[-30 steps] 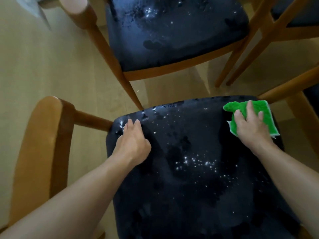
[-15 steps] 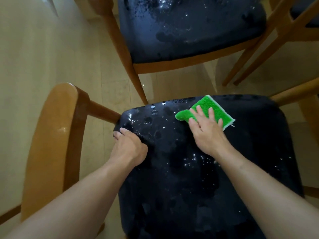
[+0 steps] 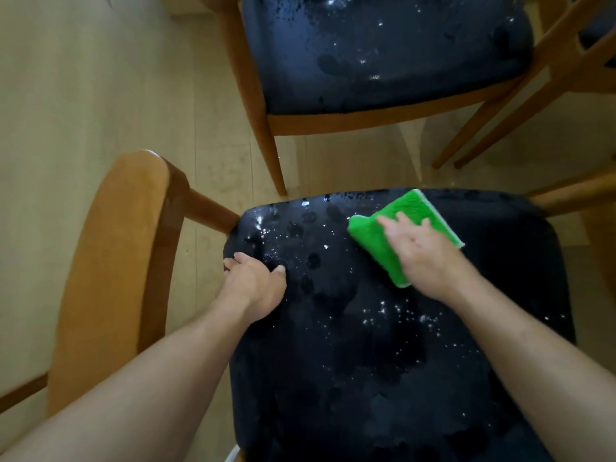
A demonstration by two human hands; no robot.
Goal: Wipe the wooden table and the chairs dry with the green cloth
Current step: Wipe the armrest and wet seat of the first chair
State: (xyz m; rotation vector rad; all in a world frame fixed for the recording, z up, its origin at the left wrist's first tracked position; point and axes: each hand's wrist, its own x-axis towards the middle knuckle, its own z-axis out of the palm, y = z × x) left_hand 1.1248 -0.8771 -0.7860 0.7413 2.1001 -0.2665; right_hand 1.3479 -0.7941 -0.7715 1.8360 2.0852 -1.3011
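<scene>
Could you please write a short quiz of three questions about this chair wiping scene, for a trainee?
1. True or false: the right hand presses the cloth flat on the near seat.
2. Where does the left hand hold? A) the far seat B) the left edge of the near seat C) the cloth
3. Fill in: white drops show on ____ seats.

Key: 1 true; 2 B; 3 both.
</scene>
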